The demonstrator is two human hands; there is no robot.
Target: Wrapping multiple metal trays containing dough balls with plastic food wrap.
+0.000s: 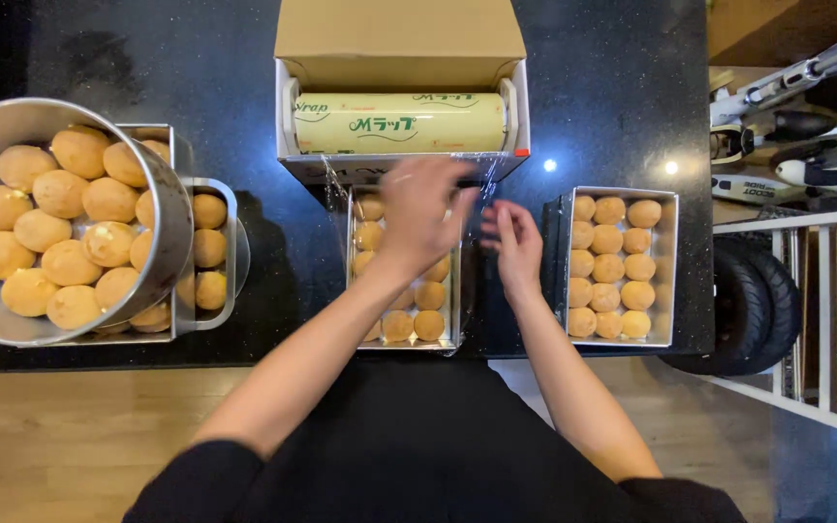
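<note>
The left hand [420,211] is hovering, blurred, fingers spread flat over a rectangular metal tray [453,324] of round golden-brown buns. Just beside it the right hand [515,244] is reaching with fingers loosely open, touching the thin, glossy clear film [472,184] stretching over the tray; whether it is pinching the film I cannot tell. Beyond both hands, a cardboard dispenser box [399,39] is holding the pale yellow wrap roll [399,123] on the speckled black counter [612,77].

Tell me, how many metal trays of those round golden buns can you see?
3, possibly more hidden. One tray lies under the left hand and right hand, one tray sits at the right, and one tray is partly hidden behind the steel bowl.
</note>
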